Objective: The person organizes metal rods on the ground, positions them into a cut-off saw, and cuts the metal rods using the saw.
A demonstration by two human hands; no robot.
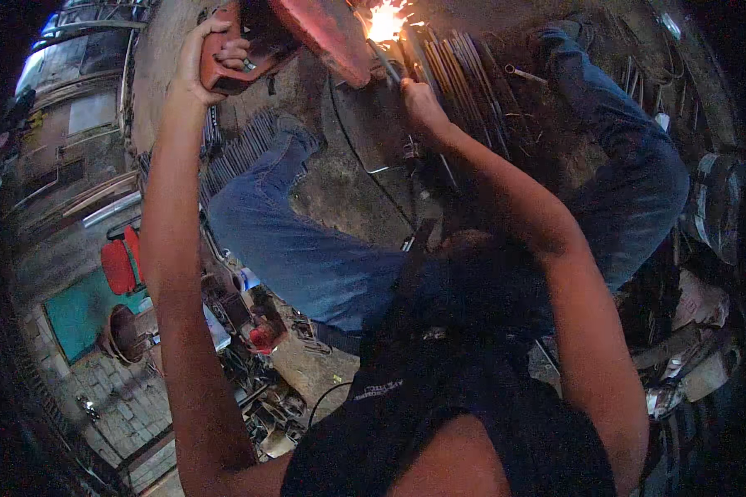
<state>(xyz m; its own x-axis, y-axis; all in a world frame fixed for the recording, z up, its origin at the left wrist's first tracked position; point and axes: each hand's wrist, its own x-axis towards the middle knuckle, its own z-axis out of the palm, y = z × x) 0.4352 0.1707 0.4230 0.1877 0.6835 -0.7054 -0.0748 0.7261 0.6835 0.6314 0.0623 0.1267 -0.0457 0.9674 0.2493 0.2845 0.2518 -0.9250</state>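
Observation:
At the top left of the head view, my left hand (216, 56) is wrapped round the handle of a red cut-off saw (331, 37). The saw's curved red guard slants down toward the middle. Bright sparks (387, 21) burst out just past the guard. My right hand (423, 106) is closed round a thin metal rod (383, 62), whose far end points toward the sparks. The glare hides where rod and saw meet.
Several metal rods (466, 79) lie to the right of the sparks, and a bundle of short rods (242, 149) at left. A dark cable (360, 157) runs across the floor between my legs. A red chair (121, 261) and metal scraps (265, 406) are at lower left.

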